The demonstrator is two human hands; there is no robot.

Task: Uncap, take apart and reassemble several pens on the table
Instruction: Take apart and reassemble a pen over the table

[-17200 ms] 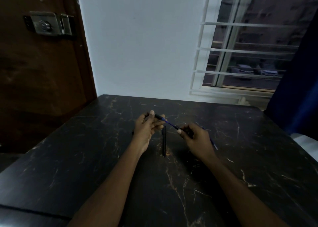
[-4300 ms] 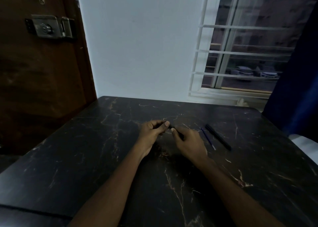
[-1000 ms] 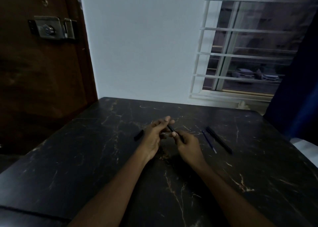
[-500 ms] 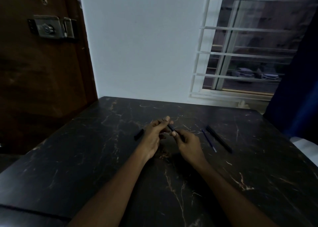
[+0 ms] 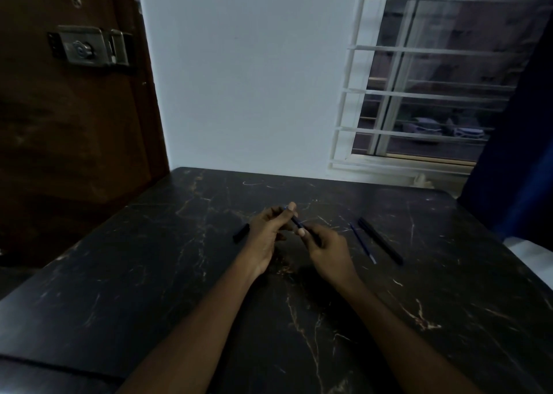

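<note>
Since half a second ago, little has been moved: both hands are kept at the middle of the table (image 5: 149, 274) with a pen (image 5: 296, 222) held between them. The left hand (image 5: 266, 235) is closed on the pen's far end by thumb and fingertips; the right hand (image 5: 326, 247) is closed around its near end. A black cap (image 5: 241, 232) is seen lying just left of the left hand. Toward the right edge, a thin blue refill (image 5: 362, 243) and a black pen barrel (image 5: 380, 240) are laid side by side.

cap (image 5: 241, 232) left of hands, refill (image 5: 362, 243) right
</note>
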